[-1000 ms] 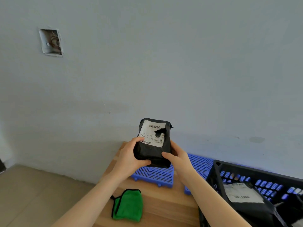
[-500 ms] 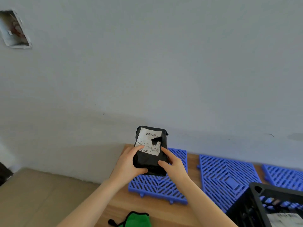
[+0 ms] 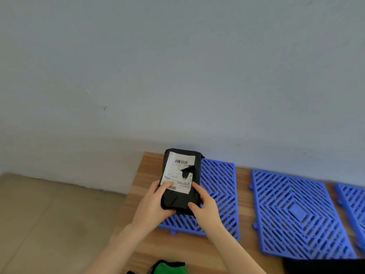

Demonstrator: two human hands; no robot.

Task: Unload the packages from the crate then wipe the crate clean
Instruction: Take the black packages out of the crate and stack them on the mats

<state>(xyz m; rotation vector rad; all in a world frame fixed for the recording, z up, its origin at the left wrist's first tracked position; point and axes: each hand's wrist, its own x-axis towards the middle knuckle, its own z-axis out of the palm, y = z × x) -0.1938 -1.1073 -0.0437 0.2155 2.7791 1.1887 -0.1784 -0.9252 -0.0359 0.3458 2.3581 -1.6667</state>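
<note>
Against a grey wall (image 3: 177,76), on the wooden table (image 3: 187,248), left hand (image 3: 152,204) and right hand (image 3: 205,208) grip a black package (image 3: 178,200) over the leftmost blue mat (image 3: 219,180), so unloading seems underway and wiping with the green cloth (image 3: 169,268) is not yet started.

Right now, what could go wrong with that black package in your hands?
The black package is over the left end of the blue grid mat, near the table edge; set down too far left, it might tip off. Its label is torn, and the thumb of the left hand presses on it, so it could rip more.
</note>
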